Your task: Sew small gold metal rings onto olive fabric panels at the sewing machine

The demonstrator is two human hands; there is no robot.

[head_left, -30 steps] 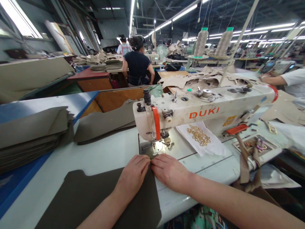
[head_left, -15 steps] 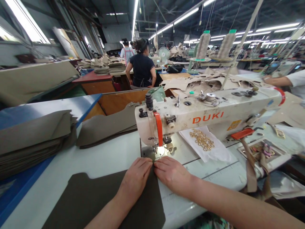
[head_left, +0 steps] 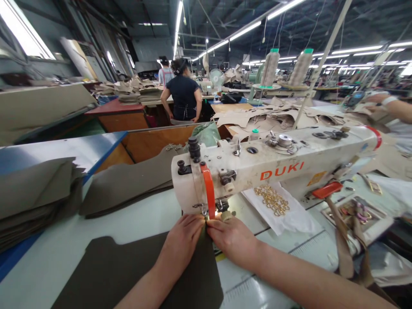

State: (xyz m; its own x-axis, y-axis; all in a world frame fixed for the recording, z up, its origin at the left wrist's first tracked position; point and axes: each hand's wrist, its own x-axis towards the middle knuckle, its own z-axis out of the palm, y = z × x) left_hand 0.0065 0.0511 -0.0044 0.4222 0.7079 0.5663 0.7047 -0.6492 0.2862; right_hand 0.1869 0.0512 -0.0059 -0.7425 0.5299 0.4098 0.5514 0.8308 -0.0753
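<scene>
A dark olive fabric panel [head_left: 128, 266] lies flat on the pale sewing table in front of the white sewing machine [head_left: 251, 165]. My left hand [head_left: 183, 238] rests on the panel, its fingers closed in a pinch at the top edge, right beneath the needle area. Meeting it tip to tip, my right hand [head_left: 233, 238] pinches the same edge from the other side. The fingertips hide the exact spot they hold, and they sit by the orange guard [head_left: 209, 193] at the machine's head. Needle and presser foot are mostly covered.
Gold metal rings [head_left: 272, 199] lie on white paper under the machine arm. Stacked dark panels [head_left: 128, 184] and another pile [head_left: 35, 184] stand left. A parts tray [head_left: 357, 212] with hanging straps [head_left: 346, 249] is at right. A co-worker's arm [head_left: 399, 105] reaches in far right.
My hands and the panel edge have come closer to the needle area. The view has shifted, so the machine head appears lower and further left. The co-worker's arm at right has moved.
</scene>
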